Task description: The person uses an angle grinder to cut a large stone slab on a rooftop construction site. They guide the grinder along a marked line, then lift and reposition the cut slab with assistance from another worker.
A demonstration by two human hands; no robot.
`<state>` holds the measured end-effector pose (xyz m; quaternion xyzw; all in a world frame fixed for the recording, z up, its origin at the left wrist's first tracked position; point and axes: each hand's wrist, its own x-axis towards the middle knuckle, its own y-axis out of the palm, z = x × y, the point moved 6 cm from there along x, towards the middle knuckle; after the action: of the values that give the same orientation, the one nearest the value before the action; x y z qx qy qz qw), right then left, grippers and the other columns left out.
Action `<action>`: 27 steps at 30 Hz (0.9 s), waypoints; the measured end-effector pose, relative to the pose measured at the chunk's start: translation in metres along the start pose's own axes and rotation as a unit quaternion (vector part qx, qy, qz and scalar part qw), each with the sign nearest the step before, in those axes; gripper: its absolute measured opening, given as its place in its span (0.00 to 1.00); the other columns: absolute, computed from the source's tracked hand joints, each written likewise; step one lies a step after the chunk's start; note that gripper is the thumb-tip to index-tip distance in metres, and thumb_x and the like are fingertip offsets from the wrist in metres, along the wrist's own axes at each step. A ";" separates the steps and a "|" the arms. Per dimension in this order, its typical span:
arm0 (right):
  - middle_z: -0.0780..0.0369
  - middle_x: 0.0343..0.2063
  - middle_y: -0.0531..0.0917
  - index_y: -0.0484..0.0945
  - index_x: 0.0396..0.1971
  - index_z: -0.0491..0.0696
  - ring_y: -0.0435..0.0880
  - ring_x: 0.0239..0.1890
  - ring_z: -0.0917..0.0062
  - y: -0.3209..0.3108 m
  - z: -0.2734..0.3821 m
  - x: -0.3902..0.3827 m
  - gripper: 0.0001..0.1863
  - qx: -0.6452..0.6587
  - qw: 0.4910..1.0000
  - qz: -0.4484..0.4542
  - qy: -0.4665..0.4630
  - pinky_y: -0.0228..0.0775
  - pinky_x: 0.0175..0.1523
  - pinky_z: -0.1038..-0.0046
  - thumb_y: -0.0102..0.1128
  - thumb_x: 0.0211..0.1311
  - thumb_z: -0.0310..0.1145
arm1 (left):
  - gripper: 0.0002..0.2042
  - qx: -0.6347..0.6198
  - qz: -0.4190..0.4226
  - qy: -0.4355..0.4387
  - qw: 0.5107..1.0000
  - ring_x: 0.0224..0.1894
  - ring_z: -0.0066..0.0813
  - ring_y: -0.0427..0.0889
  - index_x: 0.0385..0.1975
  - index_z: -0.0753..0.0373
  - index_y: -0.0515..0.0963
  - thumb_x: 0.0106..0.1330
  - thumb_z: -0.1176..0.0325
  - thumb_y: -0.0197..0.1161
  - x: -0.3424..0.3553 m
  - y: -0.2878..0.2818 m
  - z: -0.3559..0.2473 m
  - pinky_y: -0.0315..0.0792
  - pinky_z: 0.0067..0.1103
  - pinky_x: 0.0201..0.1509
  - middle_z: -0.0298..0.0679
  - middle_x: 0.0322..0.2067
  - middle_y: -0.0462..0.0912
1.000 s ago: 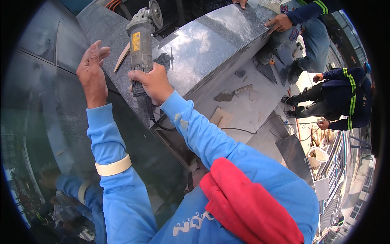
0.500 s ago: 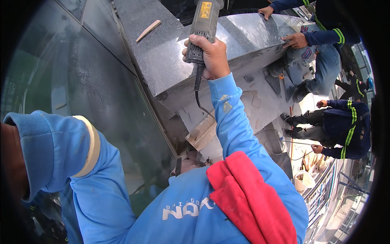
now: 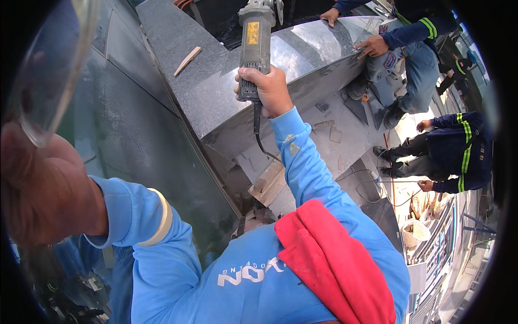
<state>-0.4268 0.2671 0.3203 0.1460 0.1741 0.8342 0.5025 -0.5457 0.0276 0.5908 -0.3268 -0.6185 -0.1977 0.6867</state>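
Left hand (image 3: 48,194) has moved since one second ago, from beside the angle grinder (image 3: 254,51) to the left edge of my head view. A clear curved piece (image 3: 56,78) meets it at the fingers; blur hides them, so I cannot tell whether they grasp it. Right hand (image 3: 274,90) is clenched around the grinder's rear body. I observe the grinder over a grey slab (image 3: 208,100); contact is unclear. Its cord (image 3: 257,120) leaves the rear end. A wooden strip (image 3: 188,61) lies on the slab, left of the grinder. A co-worker's hand (image 3: 372,46) touches the slab's right end.
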 end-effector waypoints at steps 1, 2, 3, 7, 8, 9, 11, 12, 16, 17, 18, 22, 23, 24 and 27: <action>0.56 0.29 0.84 0.78 0.39 0.37 0.87 0.26 0.72 0.003 0.006 0.005 0.14 0.022 0.999 0.021 -0.032 0.85 0.30 0.70 0.69 0.60 0.31 | 0.08 0.026 -0.025 -0.018 0.999 0.39 0.39 0.89 0.43 0.73 0.83 0.72 0.74 0.62 -0.006 0.000 0.000 0.83 0.25 0.45 0.51 0.39 0.88; 0.56 0.29 0.84 0.78 0.39 0.37 0.87 0.25 0.72 0.001 0.002 0.001 0.14 0.036 0.999 0.019 -0.018 0.84 0.29 0.70 0.69 0.59 0.31 | 0.08 0.047 -0.027 -0.079 0.995 0.39 0.38 0.89 0.41 0.74 0.83 0.71 0.74 0.64 -0.017 0.007 0.007 0.83 0.25 0.44 0.50 0.37 0.88; 0.57 0.29 0.84 0.78 0.39 0.37 0.87 0.24 0.73 -0.001 -0.001 0.000 0.14 0.040 0.999 0.009 0.001 0.83 0.29 0.71 0.69 0.58 0.29 | 0.08 0.068 -0.023 -0.125 0.990 0.38 0.36 0.88 0.40 0.74 0.83 0.69 0.74 0.66 -0.030 0.014 0.012 0.82 0.25 0.43 0.49 0.36 0.88; 0.58 0.29 0.84 0.78 0.40 0.37 0.85 0.23 0.76 -0.008 -0.007 0.001 0.14 0.013 1.000 -0.010 0.003 0.81 0.30 0.74 0.71 0.57 0.27 | 0.07 0.023 0.097 -0.193 0.976 0.33 0.34 0.87 0.37 0.73 0.83 0.64 0.75 0.70 -0.062 0.061 0.022 0.80 0.24 0.38 0.48 0.33 0.88; 0.58 0.29 0.85 0.78 0.40 0.37 0.85 0.23 0.76 -0.010 -0.008 0.003 0.14 -0.009 1.000 -0.027 0.005 0.81 0.30 0.74 0.71 0.57 0.27 | 0.08 -0.009 0.127 -0.184 0.975 0.32 0.36 0.87 0.37 0.72 0.83 0.63 0.75 0.71 -0.066 0.073 0.020 0.80 0.24 0.37 0.47 0.33 0.88; 0.59 0.29 0.85 0.79 0.40 0.37 0.85 0.25 0.78 -0.010 -0.008 0.001 0.14 -0.024 0.999 -0.021 0.000 0.81 0.31 0.74 0.71 0.57 0.28 | 0.08 -0.025 0.137 -0.207 0.968 0.32 0.36 0.87 0.37 0.71 0.84 0.62 0.75 0.72 -0.070 0.081 0.019 0.80 0.25 0.38 0.47 0.33 0.88; 0.59 0.28 0.85 0.79 0.40 0.37 0.85 0.25 0.78 -0.012 -0.011 0.000 0.14 -0.042 0.999 -0.025 0.019 0.81 0.31 0.74 0.70 0.57 0.28 | 0.08 -0.064 0.162 -0.243 0.954 0.33 0.37 0.88 0.38 0.70 0.84 0.61 0.74 0.72 -0.075 0.098 0.015 0.81 0.25 0.39 0.46 0.33 0.88; 0.59 0.27 0.85 0.79 0.40 0.37 0.85 0.25 0.78 -0.014 -0.012 -0.002 0.14 -0.049 0.998 -0.026 0.029 0.80 0.31 0.74 0.70 0.56 0.28 | 0.09 -0.084 0.151 -0.223 0.959 0.34 0.38 0.88 0.38 0.70 0.84 0.61 0.74 0.73 -0.074 0.102 0.009 0.82 0.26 0.41 0.46 0.33 0.88; 0.59 0.25 0.84 0.78 0.38 0.37 0.86 0.24 0.76 -0.011 -0.010 -0.006 0.13 -0.011 1.000 -0.016 -0.001 0.80 0.28 0.73 0.69 0.57 0.27 | 0.10 -0.141 0.108 -0.162 0.971 0.37 0.39 0.90 0.36 0.70 0.84 0.61 0.69 0.72 -0.063 0.104 -0.005 0.84 0.37 0.49 0.46 0.32 0.88; 0.58 0.26 0.84 0.78 0.37 0.38 0.86 0.23 0.75 -0.010 -0.008 -0.006 0.12 -0.024 1.000 -0.014 -0.012 0.79 0.28 0.74 0.70 0.57 0.27 | 0.12 -0.151 0.093 -0.164 0.971 0.35 0.39 0.89 0.35 0.70 0.83 0.63 0.65 0.71 -0.062 0.103 -0.008 0.84 0.41 0.49 0.47 0.31 0.88; 0.59 0.26 0.83 0.77 0.37 0.38 0.86 0.23 0.75 -0.010 -0.011 -0.006 0.13 -0.002 1.000 -0.009 0.006 0.79 0.27 0.74 0.70 0.57 0.27 | 0.14 -0.156 0.083 -0.171 0.969 0.34 0.39 0.89 0.34 0.71 0.83 0.65 0.62 0.70 -0.062 0.101 -0.010 0.83 0.45 0.49 0.47 0.30 0.88; 0.59 0.27 0.83 0.76 0.38 0.37 0.85 0.22 0.76 -0.008 -0.019 -0.008 0.14 0.062 0.997 0.000 0.033 0.79 0.27 0.74 0.71 0.56 0.27 | 0.16 -0.199 0.085 -0.150 0.965 0.34 0.40 0.89 0.38 0.68 0.82 0.67 0.58 0.66 -0.055 0.089 -0.019 0.81 0.53 0.50 0.52 0.33 0.88; 0.59 0.26 0.83 0.76 0.38 0.37 0.85 0.22 0.76 -0.009 -0.020 -0.007 0.15 0.059 0.998 -0.001 0.031 0.79 0.27 0.74 0.71 0.56 0.27 | 0.17 -0.211 0.083 -0.146 0.963 0.35 0.41 0.89 0.39 0.68 0.82 0.67 0.57 0.65 -0.053 0.086 -0.020 0.80 0.55 0.51 0.54 0.34 0.88; 0.59 0.26 0.83 0.75 0.38 0.36 0.85 0.22 0.76 -0.011 -0.020 -0.006 0.15 0.057 0.998 -0.001 0.026 0.80 0.28 0.74 0.71 0.56 0.26 | 0.17 -0.226 0.082 -0.134 0.961 0.36 0.41 0.90 0.40 0.67 0.82 0.68 0.56 0.64 -0.051 0.084 -0.021 0.79 0.58 0.53 0.55 0.35 0.88; 0.59 0.27 0.83 0.77 0.39 0.38 0.86 0.24 0.74 -0.016 -0.023 -0.005 0.15 0.032 0.999 -0.010 0.020 0.80 0.29 0.73 0.71 0.57 0.30 | 0.16 -0.285 0.077 -0.136 0.946 0.39 0.44 0.90 0.41 0.67 0.83 0.70 0.57 0.62 -0.050 0.081 -0.022 0.73 0.63 0.57 0.59 0.39 0.87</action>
<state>-0.4217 0.2658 0.2922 0.1440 0.2120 0.8259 0.5022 -0.4829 0.0636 0.5253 -0.5793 -0.5969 -0.2653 0.4876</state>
